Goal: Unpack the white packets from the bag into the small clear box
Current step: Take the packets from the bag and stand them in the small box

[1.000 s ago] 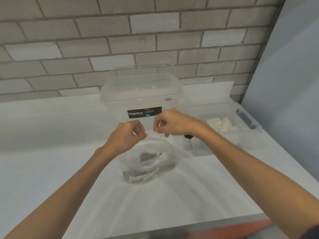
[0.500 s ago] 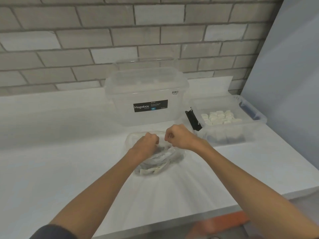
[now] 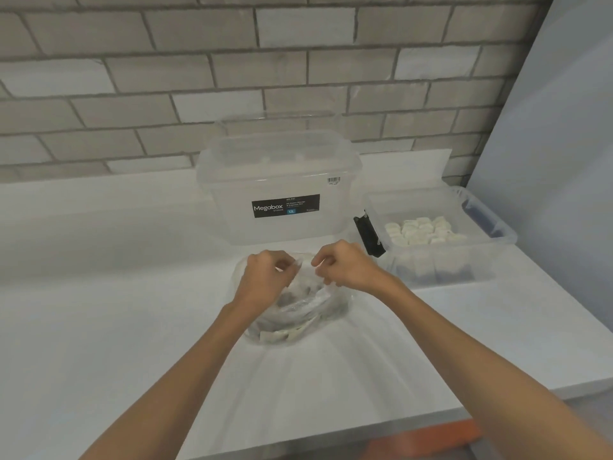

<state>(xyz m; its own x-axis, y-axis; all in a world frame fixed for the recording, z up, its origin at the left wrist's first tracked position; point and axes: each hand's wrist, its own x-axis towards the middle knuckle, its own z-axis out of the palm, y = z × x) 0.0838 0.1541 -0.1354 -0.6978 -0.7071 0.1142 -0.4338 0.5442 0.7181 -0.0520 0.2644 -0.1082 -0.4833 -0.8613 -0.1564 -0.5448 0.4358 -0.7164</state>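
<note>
A clear plastic bag (image 3: 298, 313) sits on a white tabletop (image 3: 99, 327), crumpled and slumped, with white packets (image 3: 285, 335) lying flat and jumbled in its bottom. Both hands meet at the top of the bag, at its far side. The left hand (image 3: 265, 280) has its fingers (image 3: 285, 260) curled and pinching the thin plastic of the bag's upper edge; the right hand (image 3: 348, 268), just beside it, pinches the same edge with curled fingers (image 3: 321, 260). The two hands are close but apart, with a fold of plastic between them. Both bare forearms reach in over the near side of the bag. To the right of the bag, near it, stands the small box (image 3: 497, 240), clear and open-topped, with a black clip (image 3: 370, 235) on the end facing the bag and a cluster of small white packets (image 3: 424, 230) inside. Behind the bag, near it, stands a big box (image 3: 282, 167), clear, lidded, with a black "Megabox" label (image 3: 286, 206). Behind that box rises a grey brick wall (image 3: 199, 78).
</note>
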